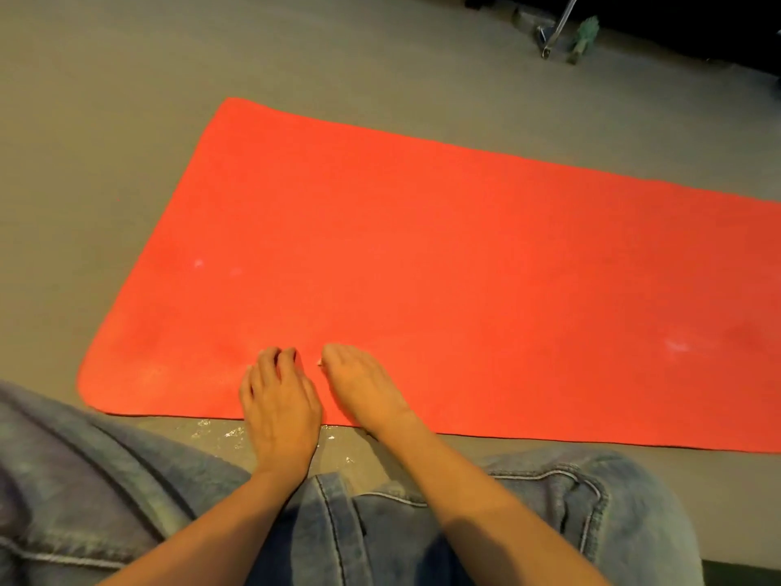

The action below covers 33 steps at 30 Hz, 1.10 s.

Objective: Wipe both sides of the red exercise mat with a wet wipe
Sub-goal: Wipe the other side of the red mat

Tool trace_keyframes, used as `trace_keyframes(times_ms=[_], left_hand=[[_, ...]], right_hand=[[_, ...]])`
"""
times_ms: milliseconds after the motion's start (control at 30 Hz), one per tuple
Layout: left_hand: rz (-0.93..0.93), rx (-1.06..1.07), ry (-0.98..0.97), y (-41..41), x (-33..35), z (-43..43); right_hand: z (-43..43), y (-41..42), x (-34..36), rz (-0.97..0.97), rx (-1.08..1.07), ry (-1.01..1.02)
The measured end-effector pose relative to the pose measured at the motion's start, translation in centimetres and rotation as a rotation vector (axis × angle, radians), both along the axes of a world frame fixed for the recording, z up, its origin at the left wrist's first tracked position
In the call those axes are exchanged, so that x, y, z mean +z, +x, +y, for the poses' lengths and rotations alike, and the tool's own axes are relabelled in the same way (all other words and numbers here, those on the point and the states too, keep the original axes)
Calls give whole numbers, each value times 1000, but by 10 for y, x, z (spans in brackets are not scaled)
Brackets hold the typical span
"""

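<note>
Since the floor (pixel 105 133) bears the mat (pixel 443 255) flat, one face up and its near long edge just in front of the kneeling person's jeans (pixel 549 513), the step in hand looks to be wiping that upper face, with most of it seemingly yet to do. Both hands rest on the mat close to the near edge, toward its left end. The left hand (pixel 281 401) has its fingers bent at the tips and close together, pressing down; I cannot tell whether anything lies under them. The right hand (pixel 365 384), just beside it, lies flat with fingers straight and pressed together. A wet patch (pixel 219 433) glints on the floor by the left wrist. Pale smudges (pixel 197 263) mark the mat farther out. Of the wipe (pixel 320 364) only a small white sliver shows at the right hand's inner edge, if that is it. To do this well, I would hold the wipe flat under the palm, stroke in overlapping lanes from the left end rightward, lean on the smudges, and steady the mat with the free hand so it neither creeps nor wrinkles.
</note>
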<state>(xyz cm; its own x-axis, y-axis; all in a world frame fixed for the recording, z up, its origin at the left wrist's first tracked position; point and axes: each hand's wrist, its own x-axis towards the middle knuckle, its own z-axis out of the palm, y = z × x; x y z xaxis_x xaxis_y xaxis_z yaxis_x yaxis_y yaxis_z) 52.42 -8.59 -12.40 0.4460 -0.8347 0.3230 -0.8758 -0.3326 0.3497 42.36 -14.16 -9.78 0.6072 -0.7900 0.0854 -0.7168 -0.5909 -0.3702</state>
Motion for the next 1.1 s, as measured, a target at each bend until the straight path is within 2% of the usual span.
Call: trace_keyframes(times_ms=[67, 167, 200, 233, 300, 367, 400, 433, 500, 567, 600, 667, 733, 800, 833, 900, 967, 1033, 1100], left_hand=[[-7, 4, 26, 5, 6, -4], [36, 48, 72, 12, 17, -17], [55, 59, 73, 15, 18, -22], [72, 67, 71, 17, 19, -28], [107, 78, 67, 21, 18, -40], [157, 101, 69, 25, 18, -55], [180, 110, 78, 27, 19, -62], [197, 110, 87, 29, 19, -69], [207, 97, 90, 35, 15, -74], [160, 47, 72, 37, 10, -72], [138, 22, 61, 38, 8, -71], [140, 30, 81, 37, 7, -75], [139, 69, 135, 35, 8, -78], [-9, -89, 94, 33, 10, -76], [-82, -267, 42, 30, 10, -74], [-134, -718, 16, 19, 12, -68], [-207, -1060, 91, 10, 17, -59], [-256, -1198, 168, 10, 18, -49], [-296, -1226, 206, 16, 19, -43]], right_hand=[[-26, -23, -1, -13, -197, -15], [-58, -50, -4, -128, -701, 47], [-57, -42, -4, -158, -754, 79], [-50, -28, -3, -178, -704, 121], [-21, 7, -2, -164, -351, 180], [-11, 16, -5, -97, -29, 117], [-22, 10, -7, -93, 20, 74], [-39, 1, -9, -108, -24, 29], [-70, -19, -13, -163, -287, -35], [-90, -31, -15, -217, -582, 14], [-92, -28, -17, -194, -620, 15], [-82, -15, -19, -119, -485, -2], [-63, -11, -16, -93, -204, -3], [-60, -23, -8, -55, 0, -45], [-69, -33, -6, -42, -19, -73], [-90, -59, -9, -89, -314, -42], [-101, -96, -14, -135, -621, 61], [-97, -123, -14, -133, -735, 126], [-92, -136, -10, -87, -793, 140]])
